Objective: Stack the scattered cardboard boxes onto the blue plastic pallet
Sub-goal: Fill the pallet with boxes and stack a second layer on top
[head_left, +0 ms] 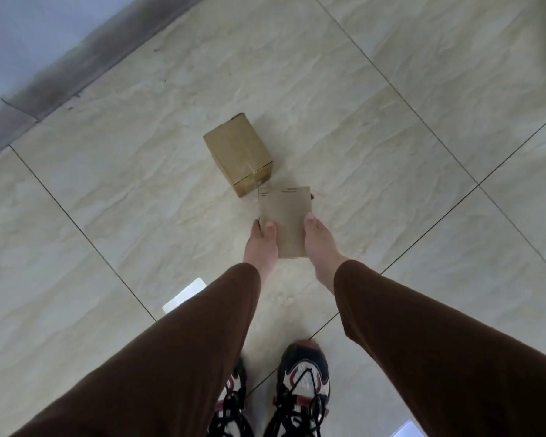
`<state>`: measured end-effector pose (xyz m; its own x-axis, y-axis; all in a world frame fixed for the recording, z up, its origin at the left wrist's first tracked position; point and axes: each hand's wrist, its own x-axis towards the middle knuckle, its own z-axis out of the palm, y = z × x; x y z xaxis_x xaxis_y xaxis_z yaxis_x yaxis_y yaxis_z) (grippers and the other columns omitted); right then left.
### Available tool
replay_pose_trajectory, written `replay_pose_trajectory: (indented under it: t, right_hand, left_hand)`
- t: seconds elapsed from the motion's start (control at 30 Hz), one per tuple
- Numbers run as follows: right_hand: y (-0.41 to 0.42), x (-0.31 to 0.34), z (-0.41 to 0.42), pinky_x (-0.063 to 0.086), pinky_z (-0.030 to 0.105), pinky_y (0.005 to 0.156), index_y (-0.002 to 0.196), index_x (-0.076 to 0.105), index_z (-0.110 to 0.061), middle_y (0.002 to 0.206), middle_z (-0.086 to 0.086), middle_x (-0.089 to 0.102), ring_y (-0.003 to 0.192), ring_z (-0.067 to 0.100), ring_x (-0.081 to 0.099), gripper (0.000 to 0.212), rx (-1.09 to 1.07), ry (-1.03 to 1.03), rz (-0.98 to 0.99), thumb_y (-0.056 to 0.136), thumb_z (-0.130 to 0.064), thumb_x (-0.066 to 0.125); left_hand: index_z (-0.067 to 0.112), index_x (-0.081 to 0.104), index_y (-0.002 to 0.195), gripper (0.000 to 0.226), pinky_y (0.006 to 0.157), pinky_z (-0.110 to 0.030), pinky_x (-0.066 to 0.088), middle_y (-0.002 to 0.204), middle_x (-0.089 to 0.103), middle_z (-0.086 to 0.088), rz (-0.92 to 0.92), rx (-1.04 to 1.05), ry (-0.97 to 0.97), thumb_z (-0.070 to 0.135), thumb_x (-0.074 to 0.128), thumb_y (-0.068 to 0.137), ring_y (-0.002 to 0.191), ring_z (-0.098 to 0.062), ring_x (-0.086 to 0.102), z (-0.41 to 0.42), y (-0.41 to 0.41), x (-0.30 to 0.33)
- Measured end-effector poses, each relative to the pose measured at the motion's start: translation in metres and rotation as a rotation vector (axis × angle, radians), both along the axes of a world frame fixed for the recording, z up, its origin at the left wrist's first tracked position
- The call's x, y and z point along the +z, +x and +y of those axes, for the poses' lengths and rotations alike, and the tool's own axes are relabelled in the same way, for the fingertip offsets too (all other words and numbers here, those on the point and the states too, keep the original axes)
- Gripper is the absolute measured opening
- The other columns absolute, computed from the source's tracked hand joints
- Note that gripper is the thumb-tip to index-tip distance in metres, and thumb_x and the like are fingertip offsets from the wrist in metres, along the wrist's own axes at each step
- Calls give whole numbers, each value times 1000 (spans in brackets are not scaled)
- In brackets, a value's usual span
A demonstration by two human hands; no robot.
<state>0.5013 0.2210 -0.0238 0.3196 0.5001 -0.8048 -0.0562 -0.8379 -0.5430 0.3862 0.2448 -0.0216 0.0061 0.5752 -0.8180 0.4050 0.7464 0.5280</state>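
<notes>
I hold a small brown cardboard box [284, 217] between both hands above the tiled floor. My left hand [261, 247] grips its left side with the thumb on top. My right hand [319, 244] grips its right side, thumb on top as well. A second cardboard box [237, 152], sealed with clear tape, lies on the floor just beyond the held one, turned at an angle. The blue plastic pallet is not in view.
Beige floor tiles [108, 200] spread all around. A grey skirting strip and a pale wall [29, 42] run along the upper left. My two laced shoes [303, 389] stand at the bottom centre. A white flat piece [183, 298] lies by my left sleeve.
</notes>
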Motion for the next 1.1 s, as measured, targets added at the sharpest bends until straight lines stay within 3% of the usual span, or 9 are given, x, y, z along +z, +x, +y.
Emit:
replay_pose_trajectory:
  t: [0.07,0.13,0.33,0.53,0.67,0.73,0.93,1.0,1.1]
  right_hand:
    - [-7,15,-3,47,31,83,127,61,-20,126,5,65,108,19,61,45,-41,19,8,108,-42,28]
    - [-15,37,-7,46,28,78,128,63,-20,123,4,66,107,17,61,46,-51,43,-2,107,-42,29]
    - [-59,118,-24,46,42,111,149,50,-22,143,3,58,126,22,56,50,19,120,-68,108,-42,31]
    - [-121,185,-64,49,38,107,146,54,-19,137,1,62,122,19,59,45,61,212,-117,108,-36,37]
    - [-175,215,-109,47,11,73,131,65,-24,103,-20,64,90,-6,61,35,28,253,-140,106,-34,42]
    - [-206,229,-135,43,4,62,128,66,-26,100,-21,64,84,-11,60,32,20,265,-127,105,-33,44]
    - [-289,242,-205,50,26,81,130,62,-22,117,-3,66,102,11,64,33,111,249,-72,104,-35,46]
    - [-314,246,-223,48,27,80,131,62,-20,119,-1,65,100,11,63,34,146,247,-67,104,-34,47]
    - [-349,250,-252,47,26,78,125,62,-24,114,-7,67,96,7,63,28,180,253,-42,102,-34,49]
  left_hand:
    - [18,34,154,53,114,-44,39,149,52,-7,-40,51,1,41,28,108,133,-28,52,-5,-5,15]
    - [20,35,154,52,114,-44,40,147,53,-5,-68,87,28,41,29,107,130,-25,53,-11,-14,37]
    - [23,33,156,53,113,-45,41,145,54,-3,-91,165,105,44,32,107,128,-23,54,-34,-60,110]
    - [22,42,151,49,101,-30,43,137,59,0,-120,198,175,43,35,107,120,-18,57,-80,-128,183]
    - [22,49,144,43,93,-26,43,129,62,5,-135,202,198,40,38,106,116,-14,59,-125,-183,226]
    - [24,54,135,36,88,-24,44,119,64,9,-119,218,224,39,39,106,110,-13,60,-153,-215,244]
    - [28,56,131,32,80,-19,45,114,64,11,-63,311,217,39,40,106,104,-8,61,-235,-300,265]
    - [29,54,136,36,76,-14,42,118,62,11,-51,349,217,40,40,106,101,1,59,-259,-325,271]
    - [32,60,124,27,75,-17,46,117,66,10,-64,423,225,38,41,105,103,-5,63,-298,-359,275]
